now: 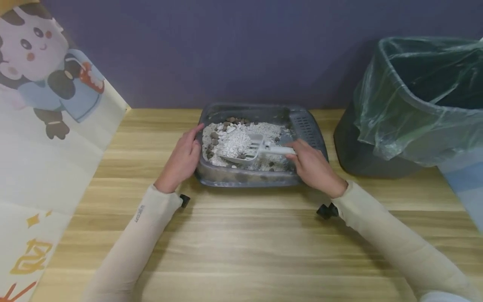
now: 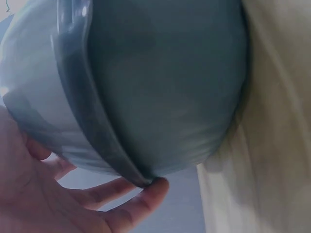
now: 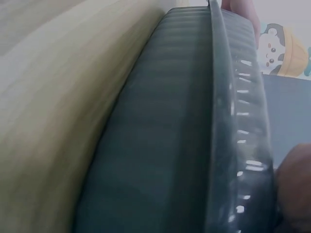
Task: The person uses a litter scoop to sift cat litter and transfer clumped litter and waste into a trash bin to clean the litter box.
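A grey litter tray (image 1: 260, 179) sits on the wooden table, filled with white granules (image 1: 235, 142) and several brown pellets (image 1: 214, 136). My right hand (image 1: 311, 163) grips the handle of a white slotted scoop (image 1: 247, 151), whose blade lies in the granules. My left hand (image 1: 185, 159) rests against the tray's left wall with fairly straight fingers. The left wrist view shows the tray's rounded corner (image 2: 160, 97) and my left hand's fingers (image 2: 141, 199) under its rim. The right wrist view shows the tray's side wall (image 3: 180, 136) close up.
A dark bin (image 1: 411, 105) lined with a green plastic bag stands at the right, close to the tray. A cartoon-printed sheet (image 1: 45, 126) covers the left side. A purple wall runs behind the table (image 1: 241, 243).
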